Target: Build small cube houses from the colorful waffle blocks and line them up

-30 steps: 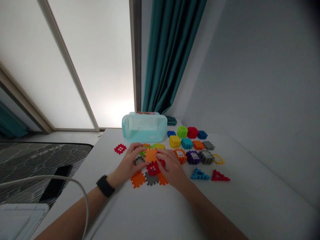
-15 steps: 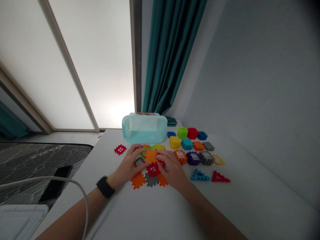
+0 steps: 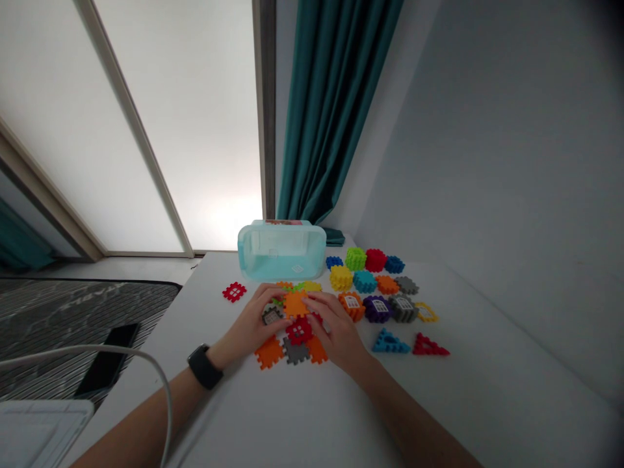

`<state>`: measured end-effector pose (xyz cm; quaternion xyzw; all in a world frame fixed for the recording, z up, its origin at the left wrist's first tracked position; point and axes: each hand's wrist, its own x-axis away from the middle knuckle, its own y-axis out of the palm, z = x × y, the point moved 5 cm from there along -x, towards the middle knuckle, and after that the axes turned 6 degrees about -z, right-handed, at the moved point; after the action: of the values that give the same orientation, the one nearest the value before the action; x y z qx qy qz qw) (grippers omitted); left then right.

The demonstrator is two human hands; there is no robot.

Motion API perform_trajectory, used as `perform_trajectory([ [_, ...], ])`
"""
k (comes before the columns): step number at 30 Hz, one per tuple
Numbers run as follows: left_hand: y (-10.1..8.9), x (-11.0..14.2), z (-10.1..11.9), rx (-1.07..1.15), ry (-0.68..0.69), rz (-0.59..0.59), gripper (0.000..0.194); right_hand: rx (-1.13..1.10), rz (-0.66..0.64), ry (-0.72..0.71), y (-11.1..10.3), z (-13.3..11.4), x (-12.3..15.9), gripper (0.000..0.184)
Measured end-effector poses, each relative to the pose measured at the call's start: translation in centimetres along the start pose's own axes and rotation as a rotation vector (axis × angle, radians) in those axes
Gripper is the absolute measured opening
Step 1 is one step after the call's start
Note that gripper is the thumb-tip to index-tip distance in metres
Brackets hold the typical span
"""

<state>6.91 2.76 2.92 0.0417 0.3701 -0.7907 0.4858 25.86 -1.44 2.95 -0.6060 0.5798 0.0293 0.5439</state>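
Observation:
Between both my hands is an orange square tile with toothed edges. My left hand has its fingers closed on the tile's left side, and my right hand grips the right side. Just below the orange tile is a red window tile, meeting its lower edge; whether they are locked together I cannot tell. Beneath lie a second orange tile, a grey tile and a third orange one. Beside my left fingers is a dark grey window tile. Green and yellow pieces are partly hidden behind my hands.
A translucent teal bin lies at the back of the white table. Stacked toothed pieces stand to the right, with a blue triangle and a red triangle in front. A red window tile lies left. A white cable arches at lower left.
My left fingers have shifted slightly right and down along the orange tile. The tile itself has moved a touch. My right hand stays almost in place, and the other pieces have not moved.

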Motion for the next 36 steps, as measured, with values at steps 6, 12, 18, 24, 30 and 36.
perform_trajectory([
  [6, 1.2, -0.5, -0.5, 0.142, -0.119, -0.051, 0.029, -0.123, -0.032, 0.095, 0.4, 0.4, -0.1, 0.019],
  [12, 1.5, -0.6, -0.6, 0.387, -0.256, -0.093, 0.036, -0.411, -0.047, 0.430, 1.9, 1.7, 0.3, 0.021],
  [18, 1.7, -0.3, -0.6, 0.527, -0.347, -0.133, 0.038, -0.690, -0.066, 0.568, 3.2, 2.3, 0.7, 0.026],
  [24, 1.7, -0.3, -0.7, 0.434, -0.295, -0.148, 0.042, -0.275, -0.029, 0.269, 1.2, 0.9, 0.3, 0.017],
  [30, 1.5, -0.3, -0.7, 0.438, -0.214, -0.181, 0.033, -0.100, -0.052, 0.014, 0.5, -0.1, 0.1, 0.018],
  [36, 0.1, -0.2, 1.1, 0.146, -0.004, -0.082, 0.018, -0.051, -0.118, 0.040, 0.2, 0.0, 0.0, 0.017],
])
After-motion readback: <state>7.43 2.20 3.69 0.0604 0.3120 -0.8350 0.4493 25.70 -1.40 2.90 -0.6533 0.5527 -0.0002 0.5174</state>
